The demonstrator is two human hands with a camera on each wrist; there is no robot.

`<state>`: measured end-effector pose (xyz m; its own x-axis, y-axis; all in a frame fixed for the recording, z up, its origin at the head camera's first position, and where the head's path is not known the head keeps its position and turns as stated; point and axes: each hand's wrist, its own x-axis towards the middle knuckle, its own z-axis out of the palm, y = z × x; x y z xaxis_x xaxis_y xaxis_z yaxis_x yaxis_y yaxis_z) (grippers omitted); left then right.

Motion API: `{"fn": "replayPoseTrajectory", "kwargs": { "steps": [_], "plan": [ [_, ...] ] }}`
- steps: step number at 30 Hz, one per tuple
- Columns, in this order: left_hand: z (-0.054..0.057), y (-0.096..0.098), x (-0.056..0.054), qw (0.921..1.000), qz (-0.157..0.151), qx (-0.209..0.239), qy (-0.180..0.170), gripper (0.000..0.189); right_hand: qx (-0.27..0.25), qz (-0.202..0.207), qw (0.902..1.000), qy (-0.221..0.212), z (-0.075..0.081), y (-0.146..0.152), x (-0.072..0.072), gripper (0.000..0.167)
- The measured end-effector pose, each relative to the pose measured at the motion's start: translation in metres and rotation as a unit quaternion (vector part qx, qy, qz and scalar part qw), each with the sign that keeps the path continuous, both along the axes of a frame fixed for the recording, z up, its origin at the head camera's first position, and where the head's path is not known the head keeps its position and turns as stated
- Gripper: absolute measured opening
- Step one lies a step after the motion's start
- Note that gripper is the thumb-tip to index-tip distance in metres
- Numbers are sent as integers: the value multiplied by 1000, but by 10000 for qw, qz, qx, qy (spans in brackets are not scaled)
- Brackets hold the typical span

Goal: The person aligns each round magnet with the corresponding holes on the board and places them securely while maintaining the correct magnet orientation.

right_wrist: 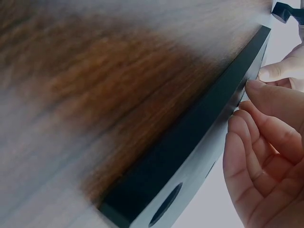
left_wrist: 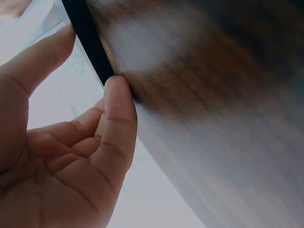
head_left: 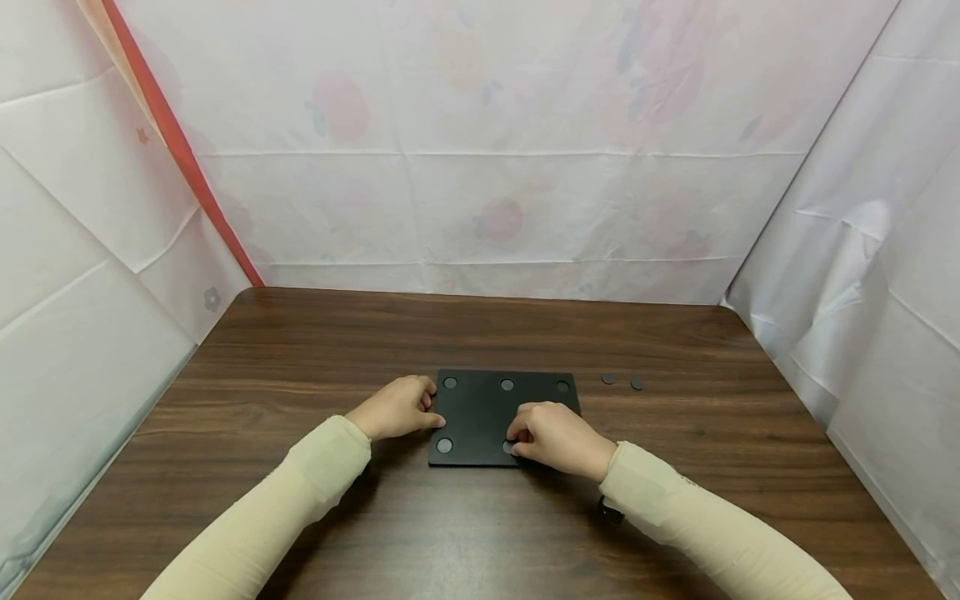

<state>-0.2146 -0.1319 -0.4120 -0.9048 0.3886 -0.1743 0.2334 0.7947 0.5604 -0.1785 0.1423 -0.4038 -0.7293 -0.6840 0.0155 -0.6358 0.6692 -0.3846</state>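
A flat black board (head_left: 480, 412) with round recesses lies on the table. My left hand (head_left: 397, 408) touches the board's left edge with its thumb and fingertips, the fingers loosely bent. My right hand (head_left: 558, 437) reaches over the near right part of the board. Its thumb and curled fingers pinch a grey disc (head_left: 508, 447) at the near middle recess; the fingers partly cover it. Other grey discs sit at the near left (head_left: 445, 446), far left (head_left: 450, 383) and far middle (head_left: 507, 385). A dark recess (right_wrist: 165, 205) shows near the board's end in the right wrist view.
Two loose grey discs (head_left: 607, 379) lie on the brown wooden table (head_left: 337, 333), right of the board. The far right recess (head_left: 563, 387) looks darker than the others. Pale patterned curtains (head_left: 465, 208) hang behind the table and at its sides.
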Motion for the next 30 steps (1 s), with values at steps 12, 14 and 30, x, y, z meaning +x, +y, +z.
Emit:
{"fn": "replayPoseTrajectory", "kwargs": {
  "steps": [12,14,30],
  "plan": [
    [1,0,0,10000,32,-16,-47,55,-183,-178,9995,-162,3,2,0,15],
    [1,0,1,10000,33,-7,-52,55,-256,-254,9992,-184,4,4,-1,16],
    [1,1,2,10000,14,-23,-5,54,-795,-1199,9895,133,22,37,-13,16]
  ]
}}
